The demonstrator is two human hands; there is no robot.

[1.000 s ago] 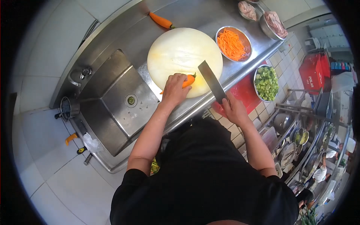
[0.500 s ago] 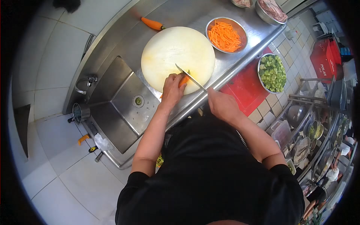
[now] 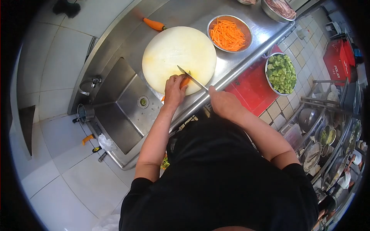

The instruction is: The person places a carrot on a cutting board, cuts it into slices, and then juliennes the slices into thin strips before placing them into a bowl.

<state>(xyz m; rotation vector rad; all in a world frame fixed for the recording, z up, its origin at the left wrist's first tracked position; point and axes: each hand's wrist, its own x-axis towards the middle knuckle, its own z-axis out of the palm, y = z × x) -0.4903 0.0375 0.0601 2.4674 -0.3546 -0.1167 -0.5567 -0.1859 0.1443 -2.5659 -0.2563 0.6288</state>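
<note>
Left hand [image 3: 174, 89]: my fingers are curled down over an orange carrot [image 3: 185, 82], pinning it flat at the near edge of the round pale-yellow cutting board [image 3: 177, 46].

Right hand [image 3: 223, 103]: closed tight on the handle of a broad steel cleaver [image 3: 191, 78]; the handle itself is hidden inside my grip. The blade shows edge-on and stands across the far end of the carrot, just beside my left fingertips. I cannot tell whether the edge has met the carrot. My hands are apart, one on each side of the blade.

Progress, as judged: the carrot under my hand looks whole, and no cut pieces lie on the board, so I rate this one as barely begun.

A round steel bowl [image 3: 208, 34] on the steel counter [image 3: 192, 11], right of the board, holds a heap of orange carrot strips, so part of the work looks finished. A second whole carrot [image 3: 154, 24] lies behind the board, untouched. A steel bowl of green chunks [image 3: 266, 73] sits off the counter on a red surface.
</note>
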